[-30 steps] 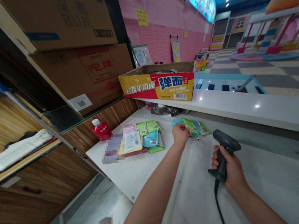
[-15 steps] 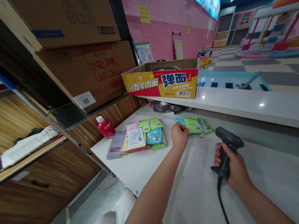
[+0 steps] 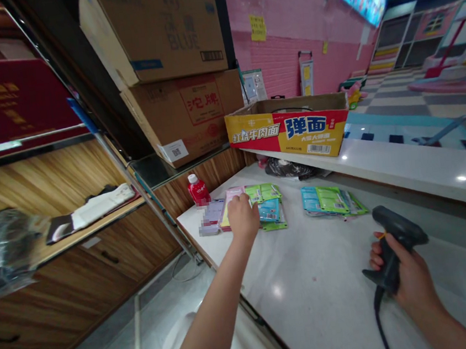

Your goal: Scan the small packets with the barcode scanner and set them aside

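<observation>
My left hand (image 3: 243, 216) is over the left pile of flat packets (image 3: 270, 210), its thumb apart from its bent fingers. It covers the white-labelled packet there, and whether the fingertips touch it is hidden. Green, blue and pink packets show around the hand. My right hand (image 3: 414, 277) is wrapped round the handle of a black barcode scanner (image 3: 396, 243), held over the white counter with its cord hanging down. Between the two hands lies a second pile of green and blue packets (image 3: 331, 200).
A red bottle with a white cap (image 3: 198, 189) stands at the counter's left edge. On the raised ledge (image 3: 407, 164) sits an open noodle carton (image 3: 289, 132). Brown cartons (image 3: 193, 112) are stacked at the left. A dark bag (image 3: 288, 167) lies under the ledge.
My left hand has moved from the right pile of packets to the left pile. My right hand still holds the barcode scanner. The view has turned left.
</observation>
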`<state>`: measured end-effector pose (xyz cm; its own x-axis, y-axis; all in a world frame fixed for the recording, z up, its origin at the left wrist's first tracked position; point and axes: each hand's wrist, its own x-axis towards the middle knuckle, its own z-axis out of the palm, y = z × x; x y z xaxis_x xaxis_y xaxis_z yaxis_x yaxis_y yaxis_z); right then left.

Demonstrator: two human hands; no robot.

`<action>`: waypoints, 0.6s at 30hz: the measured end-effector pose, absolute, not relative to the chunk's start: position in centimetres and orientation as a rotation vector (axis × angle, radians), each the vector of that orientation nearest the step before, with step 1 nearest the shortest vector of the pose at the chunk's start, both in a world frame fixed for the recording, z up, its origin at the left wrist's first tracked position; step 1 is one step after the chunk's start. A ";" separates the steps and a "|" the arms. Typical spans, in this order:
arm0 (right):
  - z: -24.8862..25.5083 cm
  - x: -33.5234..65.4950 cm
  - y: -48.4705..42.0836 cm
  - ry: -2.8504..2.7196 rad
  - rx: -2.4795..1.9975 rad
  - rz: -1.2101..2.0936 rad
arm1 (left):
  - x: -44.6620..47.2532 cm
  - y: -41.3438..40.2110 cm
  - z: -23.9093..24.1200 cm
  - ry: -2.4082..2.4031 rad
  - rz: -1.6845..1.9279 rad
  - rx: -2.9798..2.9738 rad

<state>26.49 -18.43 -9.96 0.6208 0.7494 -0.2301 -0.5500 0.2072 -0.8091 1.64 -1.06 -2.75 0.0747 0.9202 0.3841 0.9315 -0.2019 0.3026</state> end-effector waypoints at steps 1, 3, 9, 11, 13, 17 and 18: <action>-10.0 26.5 -18.5 -0.232 -1.013 0.918 | 0.9 -0.8 -2.4 -2.052 -0.692 -2.186; -9.9 26.5 -18.5 -0.236 -1.010 0.921 | -0.1 -0.4 -2.1 -2.188 -0.529 -2.073; -9.7 26.2 -18.6 -0.224 -1.008 0.927 | -0.8 0.4 -2.4 -2.399 -0.518 -2.051; -9.8 26.2 -18.7 -0.230 -1.005 0.922 | -1.0 0.6 -2.5 -2.450 -0.648 -2.036; -10.0 26.3 -18.7 -0.244 -1.001 0.923 | -1.3 0.7 -2.5 -2.451 -0.865 -2.075; -9.9 26.2 -18.7 -0.288 -1.016 0.947 | -1.8 0.2 -3.4 -2.260 -1.450 -2.374; -9.8 26.1 -18.8 -0.302 -1.022 0.965 | -1.8 -0.2 -3.8 -2.190 -1.625 -2.457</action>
<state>26.07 -18.76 -9.77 0.5710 0.7947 -0.2058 -0.5356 0.1707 -0.8270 -1.75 -0.17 -3.82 -0.0282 0.9676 0.2508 0.5203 -0.2000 0.8302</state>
